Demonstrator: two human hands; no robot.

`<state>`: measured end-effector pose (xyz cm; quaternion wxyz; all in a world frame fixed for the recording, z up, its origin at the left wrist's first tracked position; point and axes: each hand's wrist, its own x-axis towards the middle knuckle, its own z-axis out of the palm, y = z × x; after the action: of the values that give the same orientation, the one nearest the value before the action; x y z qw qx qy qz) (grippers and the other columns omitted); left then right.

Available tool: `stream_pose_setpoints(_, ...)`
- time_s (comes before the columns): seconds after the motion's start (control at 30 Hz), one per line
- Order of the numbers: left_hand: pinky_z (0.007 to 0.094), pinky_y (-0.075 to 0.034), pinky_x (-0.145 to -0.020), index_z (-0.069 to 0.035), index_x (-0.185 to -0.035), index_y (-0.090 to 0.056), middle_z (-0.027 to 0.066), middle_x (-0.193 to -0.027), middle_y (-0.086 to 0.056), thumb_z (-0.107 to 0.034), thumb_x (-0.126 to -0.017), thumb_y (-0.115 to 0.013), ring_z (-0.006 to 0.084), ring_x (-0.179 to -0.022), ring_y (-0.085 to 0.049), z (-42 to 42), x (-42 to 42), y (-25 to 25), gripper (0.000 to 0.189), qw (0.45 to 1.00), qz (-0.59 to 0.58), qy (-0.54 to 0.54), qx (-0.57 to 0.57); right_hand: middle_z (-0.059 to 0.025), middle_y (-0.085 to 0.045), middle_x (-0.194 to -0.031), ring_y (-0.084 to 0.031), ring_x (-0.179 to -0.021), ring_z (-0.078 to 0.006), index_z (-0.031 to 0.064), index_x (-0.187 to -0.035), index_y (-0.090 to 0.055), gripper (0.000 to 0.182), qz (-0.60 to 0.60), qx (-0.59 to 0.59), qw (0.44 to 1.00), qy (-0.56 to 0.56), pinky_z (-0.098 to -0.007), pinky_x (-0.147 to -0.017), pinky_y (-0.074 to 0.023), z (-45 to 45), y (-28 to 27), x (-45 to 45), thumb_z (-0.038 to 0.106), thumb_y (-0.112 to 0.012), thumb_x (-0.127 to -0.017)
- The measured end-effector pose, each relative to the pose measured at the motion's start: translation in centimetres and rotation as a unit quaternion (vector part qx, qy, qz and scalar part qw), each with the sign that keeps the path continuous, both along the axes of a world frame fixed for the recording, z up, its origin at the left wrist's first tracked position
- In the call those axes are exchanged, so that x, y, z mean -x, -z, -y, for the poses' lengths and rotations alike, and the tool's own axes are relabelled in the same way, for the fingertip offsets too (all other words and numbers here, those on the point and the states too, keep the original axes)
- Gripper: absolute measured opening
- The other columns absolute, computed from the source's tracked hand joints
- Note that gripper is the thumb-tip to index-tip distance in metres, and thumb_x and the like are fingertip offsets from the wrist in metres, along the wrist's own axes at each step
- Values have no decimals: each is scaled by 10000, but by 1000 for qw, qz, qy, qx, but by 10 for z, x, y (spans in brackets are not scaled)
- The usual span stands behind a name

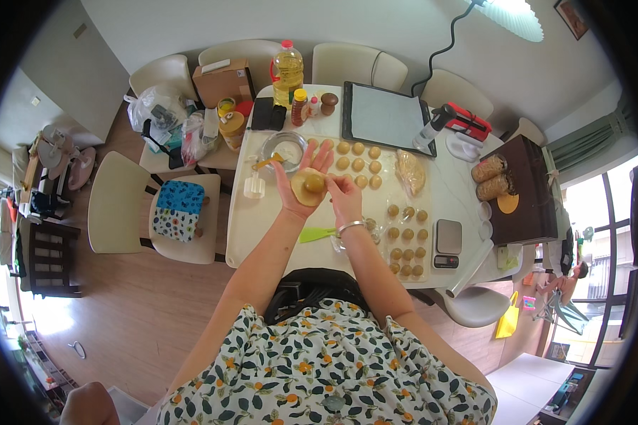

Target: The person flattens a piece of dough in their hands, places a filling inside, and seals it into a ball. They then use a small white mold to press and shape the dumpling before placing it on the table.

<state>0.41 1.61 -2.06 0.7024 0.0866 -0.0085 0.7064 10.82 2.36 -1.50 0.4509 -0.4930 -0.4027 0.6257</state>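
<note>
A flat round of dough (300, 195) lies across the upturned palm of my left hand (285, 192). On it sits a smooth brownish filling ball (314, 184), right of the round's middle. My right hand (346, 201), with a silver bangle at the wrist, has its fingertips bunched at the round's right edge. Just beyond my left hand is a metal bowl (304, 142) of white powder, with a yellow-orange utensil (271, 161) at its side. Rows of pale dough balls (358, 163) stand beyond my right hand. Darker balls (406, 234) lie in rows to the right.
A lime-green spatula (317, 235) lies below my hands, partly behind my right forearm. Bagged dough (410, 172), a digital scale (449, 236) and a lined baking tray (388, 114) are rightward. An oil bottle (287, 74) stands at the far edge. Another person (568, 287) appears far right.
</note>
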Motion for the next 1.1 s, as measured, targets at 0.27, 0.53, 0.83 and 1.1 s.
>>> stream_pose_setpoints(0.27, 439, -197, -1110, -127, -1455, -199, 80, -1507, -214, -801, -761, -325, 271, -1379, -208, -1, -1, 6, 976, 999, -32, -4, -10, -47, -640, -855, -597, -781, -99, -4, -920, -601, 149, -82, -24, 996, 12, -224, -713, -476, 6, -4, 2, 68, -683, -818)
stream_pose_setpoints(0.53, 455, -201, -1107, -123, -1451, -217, 74, -1505, -220, -779, -786, -311, 289, -1386, -191, 1, -6, 6, 939, 999, -34, -2, -2, -85, -649, -986, -616, -901, -138, -49, -1042, -617, 243, -45, -83, 995, -32, -241, -836, -486, 7, 7, 1, 54, -667, -828)
stream_pose_setpoints(0.83, 437, -205, -1105, -119, -1444, -245, 68, -1500, -237, -733, -826, -306, 284, -1387, -188, -1, -6, 8, 874, 1000, -3, 7, -12, -122, -620, -808, -608, -688, -222, 19, -946, -603, 311, 314, -456, 832, -32, -301, -614, -471, 10, -10, -5, 193, -751, -735)
stream_pose_setpoints(1.1, 442, -169, -1120, -105, -1440, -259, 77, -1513, -203, -733, -832, -274, 269, -1397, -158, 2, -7, 2, 874, 999, 3, 41, -25, -93, -633, -864, -621, -788, -188, 11, -938, -576, 413, 189, -201, 958, -78, -288, -712, -501, 0, -10, -4, 213, -813, -668)
